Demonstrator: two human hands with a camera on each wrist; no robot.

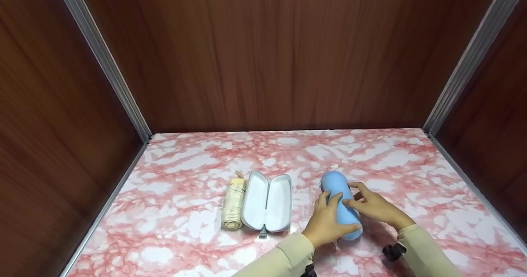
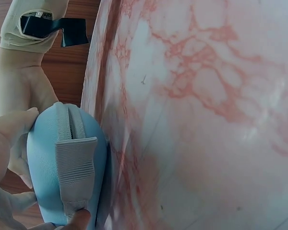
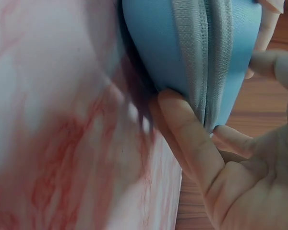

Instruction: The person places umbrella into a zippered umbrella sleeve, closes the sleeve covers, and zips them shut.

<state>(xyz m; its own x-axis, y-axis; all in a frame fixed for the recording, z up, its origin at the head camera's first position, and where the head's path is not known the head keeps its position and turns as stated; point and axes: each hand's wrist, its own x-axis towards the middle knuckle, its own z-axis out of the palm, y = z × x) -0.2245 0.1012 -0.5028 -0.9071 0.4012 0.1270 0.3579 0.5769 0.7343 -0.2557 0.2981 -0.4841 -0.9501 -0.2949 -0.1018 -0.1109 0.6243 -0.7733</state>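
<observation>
On pink-veined marble tabletop point(image 1: 370, 153), between brown wood walls point(image 1: 263, 54), both hands' fingers point(image 1: 329, 199) curled round blue case point(image 1: 335, 186).

We've got a light-blue zipped case point(image 1: 341, 203), closed, grey zipper band along its seam, lying lengthwise on the pink marbled bench point(image 1: 411, 161), right of centre.
</observation>
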